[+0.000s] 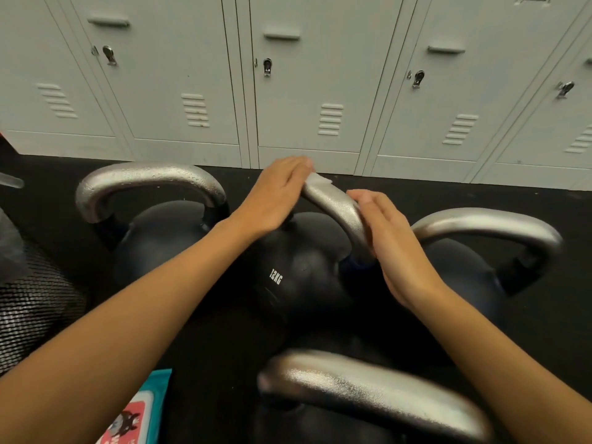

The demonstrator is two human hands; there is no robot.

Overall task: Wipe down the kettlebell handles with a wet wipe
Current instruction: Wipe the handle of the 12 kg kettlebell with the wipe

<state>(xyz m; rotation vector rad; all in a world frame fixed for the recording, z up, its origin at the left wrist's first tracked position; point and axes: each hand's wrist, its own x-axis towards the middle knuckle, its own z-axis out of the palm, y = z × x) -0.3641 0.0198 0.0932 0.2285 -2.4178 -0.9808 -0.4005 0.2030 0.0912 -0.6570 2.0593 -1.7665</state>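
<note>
Several black kettlebells with silver handles stand on the dark floor. The middle kettlebell (pixel 298 283), marked 12KG, has its handle (pixel 333 205) between my hands. My left hand (pixel 275 195) lies over the top left of that handle and holds a white wet wipe (pixel 317 180) against the metal; only a corner of the wipe shows past my fingers. My right hand (pixel 390 238) presses flat against the handle's right side, fingers straight. The left kettlebell's handle (pixel 144 181) looks wet with droplets. The right handle (pixel 490 225) and the near handle (pixel 368 389) are untouched by either hand.
A teal and red pack of wipes (pixel 141 411) lies on the floor at the bottom left. A black mesh object (pixel 32 302) sits at the far left. A row of grey lockers (pixel 304 91) stands right behind the kettlebells.
</note>
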